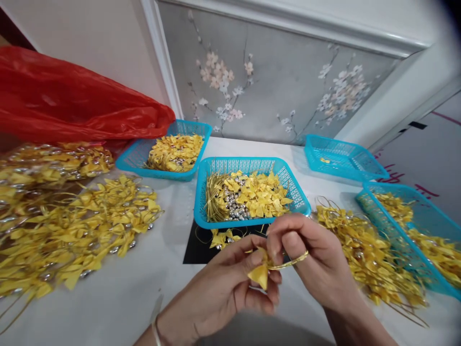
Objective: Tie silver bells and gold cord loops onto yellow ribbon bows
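Observation:
My left hand (234, 274) pinches a yellow ribbon bow (260, 276) between thumb and fingers. From the bow a gold cord (290, 262) runs to the right, and my right hand (306, 245) is closed on it, its fingertips close to the bow. Just beyond my hands stands a blue plastic basket (252, 223) with yellow bows, silver bells and a bundle of gold cords inside. A few bows with bells (224, 238) lie in front of this basket on a black mat (196, 250), partly behind my hands.
A large heap of yellow bows (104, 226) covers the left of the white table, by a red plastic bag (72, 101). Behind is another filled basket (162, 175). On the right lie a bow pile (363, 245), a filled basket (428, 206) and a basket holding one small bow (345, 144).

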A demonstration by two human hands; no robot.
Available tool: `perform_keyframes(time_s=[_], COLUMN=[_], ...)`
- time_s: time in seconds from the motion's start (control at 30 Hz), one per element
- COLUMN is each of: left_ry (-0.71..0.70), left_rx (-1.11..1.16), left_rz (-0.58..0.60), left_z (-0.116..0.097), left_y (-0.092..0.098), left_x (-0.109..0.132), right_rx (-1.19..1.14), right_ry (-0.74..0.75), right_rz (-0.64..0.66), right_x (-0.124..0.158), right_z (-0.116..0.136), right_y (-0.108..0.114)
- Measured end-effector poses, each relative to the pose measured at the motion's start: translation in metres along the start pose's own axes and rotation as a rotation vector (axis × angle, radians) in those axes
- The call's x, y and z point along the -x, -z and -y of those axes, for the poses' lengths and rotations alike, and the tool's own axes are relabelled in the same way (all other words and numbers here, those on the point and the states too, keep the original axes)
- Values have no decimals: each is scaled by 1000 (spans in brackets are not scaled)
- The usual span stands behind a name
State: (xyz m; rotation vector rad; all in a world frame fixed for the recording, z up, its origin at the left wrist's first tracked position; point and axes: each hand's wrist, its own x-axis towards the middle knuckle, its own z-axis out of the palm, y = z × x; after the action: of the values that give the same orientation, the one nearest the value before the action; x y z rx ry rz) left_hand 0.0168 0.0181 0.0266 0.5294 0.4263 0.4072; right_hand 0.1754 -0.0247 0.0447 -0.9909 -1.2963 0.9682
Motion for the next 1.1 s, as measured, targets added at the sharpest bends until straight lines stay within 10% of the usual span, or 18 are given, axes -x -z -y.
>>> perform_keyframes(time_s=[0.3, 0.7, 1.1], left_ry=[-348, -407, -290], left_rx=[-318, -1190, -607], left_rz=[-277, -286, -310], left_z=[-1, 8, -11], left_y=[0, 10, 0], left_x=[-1, -4, -3], right_rx=[326, 630, 17], right_ry=[-60, -108, -328], right_rz=[32, 142, -226], right_x=[15, 12, 18], right_z=[-14, -1, -14], right_y=[23, 21, 7])
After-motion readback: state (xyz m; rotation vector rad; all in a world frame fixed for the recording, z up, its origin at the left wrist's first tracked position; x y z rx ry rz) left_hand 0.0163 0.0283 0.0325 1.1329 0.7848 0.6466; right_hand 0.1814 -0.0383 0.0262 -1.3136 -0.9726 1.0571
